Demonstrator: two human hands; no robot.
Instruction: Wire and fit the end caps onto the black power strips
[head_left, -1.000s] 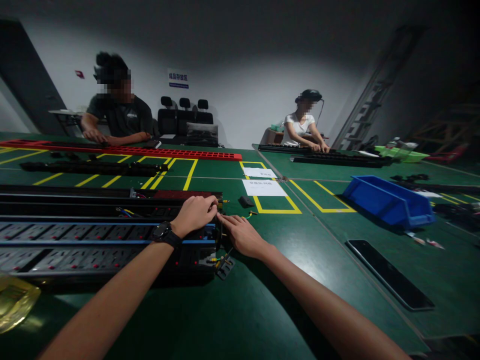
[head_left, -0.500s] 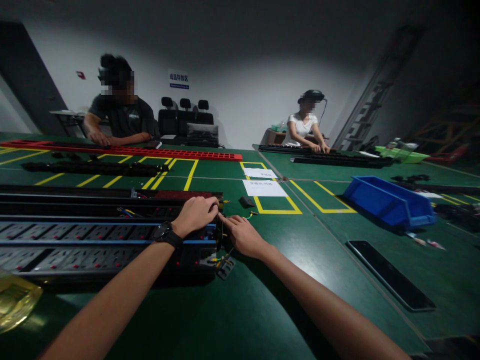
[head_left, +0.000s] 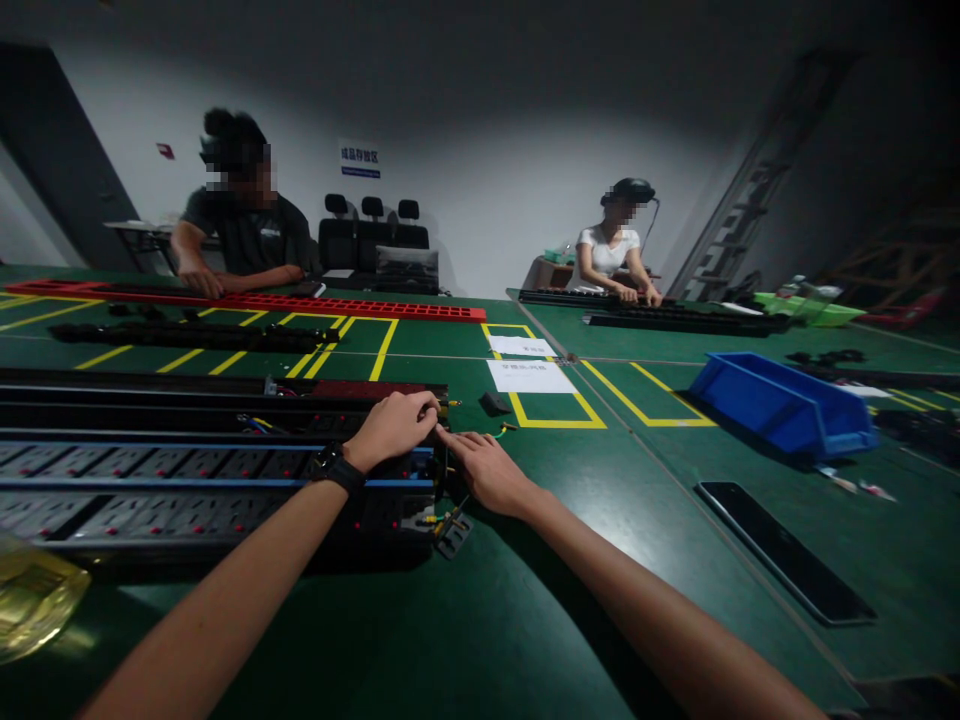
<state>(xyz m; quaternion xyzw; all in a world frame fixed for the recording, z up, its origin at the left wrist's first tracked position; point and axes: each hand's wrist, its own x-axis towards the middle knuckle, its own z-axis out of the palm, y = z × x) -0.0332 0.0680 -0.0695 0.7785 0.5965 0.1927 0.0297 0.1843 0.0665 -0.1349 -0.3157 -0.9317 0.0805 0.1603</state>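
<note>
Several long power strips lie side by side at the left, their right ends by my hands. My left hand (head_left: 396, 424), with a black watch (head_left: 335, 466) on its wrist, is closed over the end of one power strip (head_left: 300, 462). My right hand (head_left: 489, 472) meets it there from the right, its fingers drawn together at a small dark part at the strip's end. That part is mostly hidden by the fingers. On the nearer strip (head_left: 225, 515), a loose dark end cap (head_left: 454, 534) hangs tilted by a yellow-green wire. Another yellow-green wire (head_left: 504, 430) sticks out behind my right hand.
A black phone (head_left: 784, 552) and a blue bin (head_left: 780, 405) are to the right. White paper labels (head_left: 529, 377) and a small black piece (head_left: 493, 404) lie ahead. A yellowish transparent object (head_left: 37, 600) stands at left front. Two people work across the green table (head_left: 600, 480).
Both hands stay at the strip's end with hardly any movement. The whole view has shifted very slightly.
</note>
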